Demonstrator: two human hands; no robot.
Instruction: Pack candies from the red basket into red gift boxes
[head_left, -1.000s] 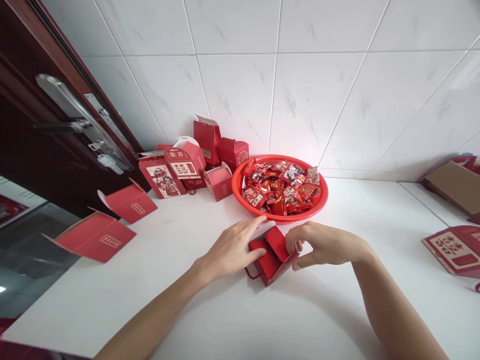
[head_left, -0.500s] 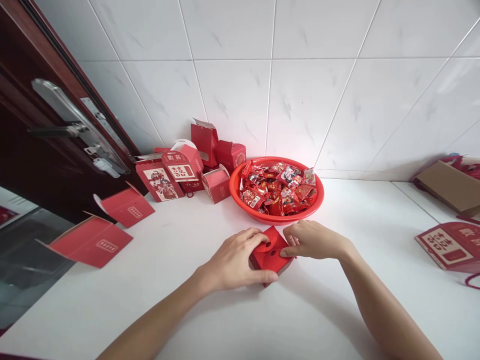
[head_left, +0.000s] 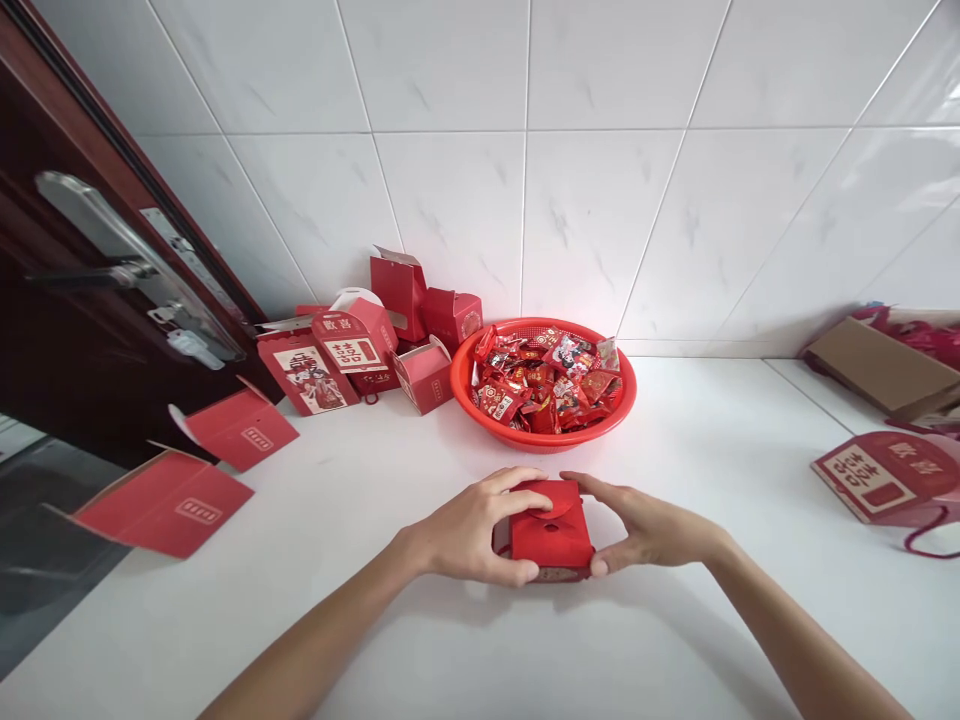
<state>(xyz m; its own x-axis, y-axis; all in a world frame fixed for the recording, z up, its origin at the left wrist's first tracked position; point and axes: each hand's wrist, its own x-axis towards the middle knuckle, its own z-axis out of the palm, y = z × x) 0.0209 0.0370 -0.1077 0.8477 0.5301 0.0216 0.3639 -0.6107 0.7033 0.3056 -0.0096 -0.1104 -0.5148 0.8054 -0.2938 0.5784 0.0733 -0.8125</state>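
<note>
A small red cardboard candy box (head_left: 553, 543) sits on the white table in front of me, its folded flaps and a dark round hole facing up. My left hand (head_left: 480, 525) grips its left side, with the thumb at the near edge and the index finger over a rounded flap. At the right side, my right hand (head_left: 649, 520) holds the box between thumb at the near corner and fingers at the far corner. Just beyond stands a red plastic basket (head_left: 547, 445) heaped with wrapped candies (head_left: 544, 385).
Several red boxes (head_left: 424, 378) stand against the tiled wall at back left. Two open red boxes (head_left: 169, 505) lie near the left table edge, beside a dark door (head_left: 67, 330). On the right are a red box with a cord (head_left: 892, 475) and a brown carton (head_left: 877, 368).
The box has turned so that its near edge faces me squarely. My right hand has moved from the flaps on top to the box's right side. The view has shifted slightly.
</note>
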